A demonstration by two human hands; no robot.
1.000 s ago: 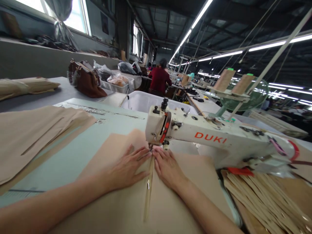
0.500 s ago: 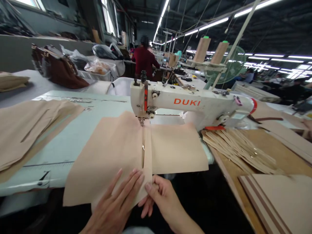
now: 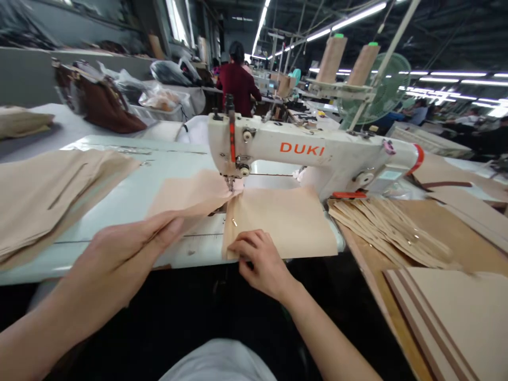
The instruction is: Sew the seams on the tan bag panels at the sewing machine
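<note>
A tan fabric panel point(image 3: 286, 217) lies flat on the sewing machine's bed, its far part by the presser foot point(image 3: 230, 183). Near its left edge shows a small metal zipper pull point(image 3: 234, 223). My right hand point(image 3: 262, 262) is closed at the near left corner of this panel, fingertips on top and thumb below the edge. To the left, my left hand point(image 3: 135, 243) pinches the raised edge of another tan fabric panel point(image 3: 194, 198), folded up and running to the presser foot. The needle tip is too small to make out.
The white sewing machine point(image 3: 309, 145) stands across the table. Tan pieces point(image 3: 43, 196) with a slit are stacked left. On the right board lie zipper strips point(image 3: 389, 233) and stacked panels point(image 3: 456, 312). Behind are a brown bag point(image 3: 101, 103), thread cones point(image 3: 332, 59) and a person point(image 3: 237, 84).
My left hand has gone from lying flat on the fabric to lifting the left panel's edge up and leftward. My right hand has moved up onto the near edge of the right panel.
</note>
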